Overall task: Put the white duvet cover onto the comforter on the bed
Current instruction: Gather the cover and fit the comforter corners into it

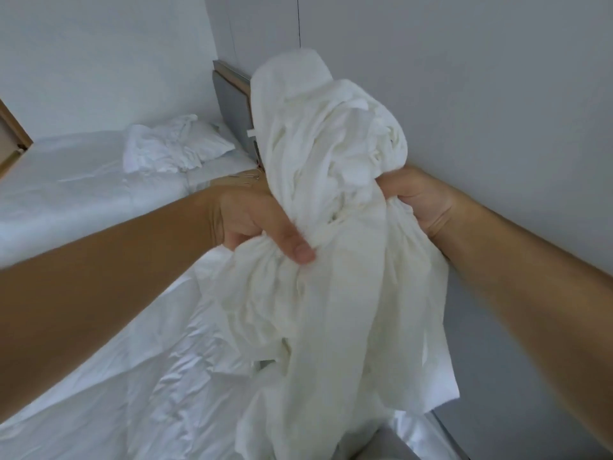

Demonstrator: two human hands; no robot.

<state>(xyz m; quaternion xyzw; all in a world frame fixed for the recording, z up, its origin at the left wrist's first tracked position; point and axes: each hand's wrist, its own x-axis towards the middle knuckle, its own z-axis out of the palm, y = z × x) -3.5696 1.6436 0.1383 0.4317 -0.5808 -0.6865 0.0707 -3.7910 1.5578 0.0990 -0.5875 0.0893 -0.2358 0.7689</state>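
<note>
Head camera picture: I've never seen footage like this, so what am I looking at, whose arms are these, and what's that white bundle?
There is no machine here. A person wears one wide-angle camera on the head, looking forward and down, so the two bare arms reaching in from the lower corners are their own. The left hand and the right hand both grip a bunched, crumpled white fabric duvet cover, holding it up in front of the camera; its loose end hangs down toward the bed. Below lies the shiny, wrinkled white comforter on the bed. Farther back sits a rumpled white pillow near a grey headboard with a wooden edge, beside plain pale walls.
</note>
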